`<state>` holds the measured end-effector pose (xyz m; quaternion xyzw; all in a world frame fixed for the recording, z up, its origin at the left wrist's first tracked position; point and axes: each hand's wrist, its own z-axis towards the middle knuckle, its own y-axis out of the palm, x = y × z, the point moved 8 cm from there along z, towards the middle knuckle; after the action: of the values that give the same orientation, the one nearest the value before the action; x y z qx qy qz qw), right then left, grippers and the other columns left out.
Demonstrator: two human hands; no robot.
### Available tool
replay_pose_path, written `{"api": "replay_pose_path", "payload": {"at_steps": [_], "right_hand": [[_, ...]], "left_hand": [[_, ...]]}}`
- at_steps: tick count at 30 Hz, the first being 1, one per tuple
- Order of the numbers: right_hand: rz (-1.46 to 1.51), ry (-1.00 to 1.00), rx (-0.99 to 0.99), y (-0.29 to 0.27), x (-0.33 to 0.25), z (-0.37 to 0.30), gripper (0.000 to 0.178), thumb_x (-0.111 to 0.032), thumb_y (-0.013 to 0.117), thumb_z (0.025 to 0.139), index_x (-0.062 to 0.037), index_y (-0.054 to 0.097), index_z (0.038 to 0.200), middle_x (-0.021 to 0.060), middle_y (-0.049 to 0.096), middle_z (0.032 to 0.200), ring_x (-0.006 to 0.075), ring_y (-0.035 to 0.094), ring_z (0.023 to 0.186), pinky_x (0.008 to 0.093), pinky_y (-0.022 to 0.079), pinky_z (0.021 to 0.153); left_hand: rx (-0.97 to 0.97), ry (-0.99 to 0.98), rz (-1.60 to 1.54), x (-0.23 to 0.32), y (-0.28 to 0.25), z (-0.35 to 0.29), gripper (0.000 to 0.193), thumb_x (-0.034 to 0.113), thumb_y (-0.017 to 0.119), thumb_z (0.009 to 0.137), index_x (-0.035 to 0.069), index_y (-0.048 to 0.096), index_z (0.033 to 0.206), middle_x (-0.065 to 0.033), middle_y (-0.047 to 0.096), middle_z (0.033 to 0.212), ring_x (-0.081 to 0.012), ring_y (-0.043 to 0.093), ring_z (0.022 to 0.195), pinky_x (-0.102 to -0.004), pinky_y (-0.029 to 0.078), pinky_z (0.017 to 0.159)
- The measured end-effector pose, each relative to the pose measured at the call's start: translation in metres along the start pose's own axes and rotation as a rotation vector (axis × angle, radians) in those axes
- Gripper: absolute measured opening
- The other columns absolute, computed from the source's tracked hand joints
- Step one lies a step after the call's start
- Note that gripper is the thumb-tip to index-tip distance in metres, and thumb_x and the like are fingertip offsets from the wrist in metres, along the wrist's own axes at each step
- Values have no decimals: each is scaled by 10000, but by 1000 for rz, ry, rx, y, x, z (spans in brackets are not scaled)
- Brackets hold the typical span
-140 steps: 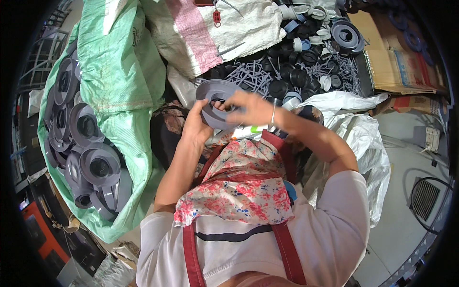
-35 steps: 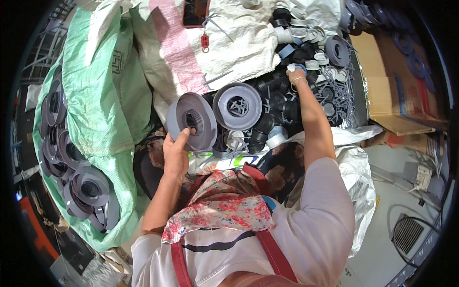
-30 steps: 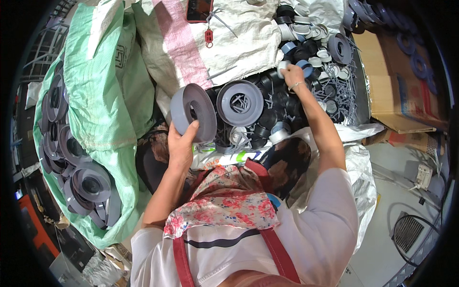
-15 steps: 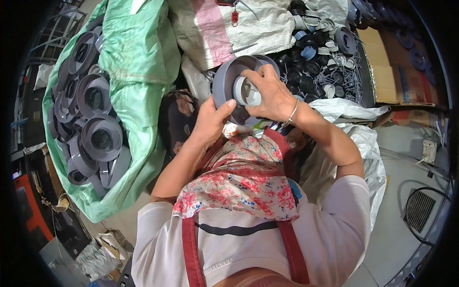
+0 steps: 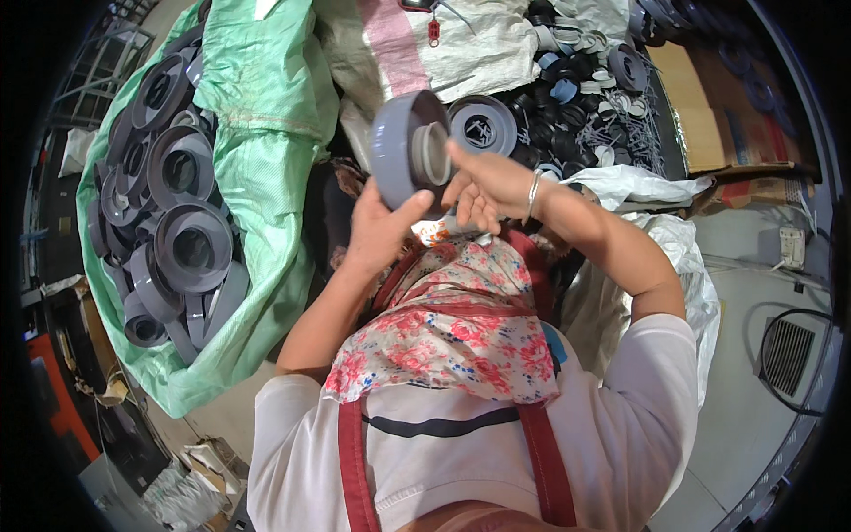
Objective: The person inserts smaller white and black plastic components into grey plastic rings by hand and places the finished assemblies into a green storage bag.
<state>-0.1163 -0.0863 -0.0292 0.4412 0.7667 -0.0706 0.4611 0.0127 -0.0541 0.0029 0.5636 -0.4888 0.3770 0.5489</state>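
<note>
My left hand [image 5: 381, 232] grips a wide grey plastic flanged ring [image 5: 392, 146] by its lower edge, thumb toward the opening. The ring is tilted, its opening facing right. A smaller pale threaded collar [image 5: 436, 155] sits at its middle. My right hand [image 5: 498, 188] is just right of the collar, fingers apart and loosely curled, with nothing seen in them; whether a fingertip touches the collar cannot be made out. Behind, a second grey flanged ring [image 5: 507, 124] lies beside the pile of caps.
On the left, a green woven sack [image 5: 266, 168] holds many grey rings [image 5: 193, 248]. Black, white and blue caps [image 5: 567, 115] lie at the back right with thin grey plastic sticks [image 5: 651, 142]. A white woven sack [image 5: 479, 53] spreads at the back; cardboard [image 5: 700, 115] stands far right.
The grey ring has turned from facing up to facing right. My right hand has drawn off the collar, its fingers loosened. The second grey ring behind is now uncovered.
</note>
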Motion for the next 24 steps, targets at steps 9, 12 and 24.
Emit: {"api": "replay_pose_path", "payload": {"at_steps": [9, 12, 24], "right_hand": [[-117, -275, 149, -7, -6, 35, 627, -472, 583, 794, 97, 504, 1044, 240, 594, 794, 345, 623, 702, 392, 522, 603], [-1281, -311, 627, -58, -8, 59, 601, -355, 670, 712, 58, 457, 1094, 282, 571, 917, 371, 578, 893, 407, 458, 794], [-812, -805, 162, -37, 9, 28, 419, -244, 717, 711, -67, 579, 1065, 181, 544, 1064, 323, 491, 1081, 368, 400, 920]], "left_hand": [[328, 370, 802, 108, -58, -21, 659, 111, 691, 717, 8, 336, 1263, -111, 401, 1215, -193, 409, 1086, -327, 322, 937], [773, 1251, 1074, 225, -61, -74, 838, 107, 651, 778, 47, 89, 1397, -109, 168, 1434, -238, 208, 1311, -391, 129, 1104], [319, -537, -430, -108, -28, 60, 343, 163, 577, 824, -52, 502, 1080, -138, 586, 988, -237, 578, 911, -374, 460, 815]]}}
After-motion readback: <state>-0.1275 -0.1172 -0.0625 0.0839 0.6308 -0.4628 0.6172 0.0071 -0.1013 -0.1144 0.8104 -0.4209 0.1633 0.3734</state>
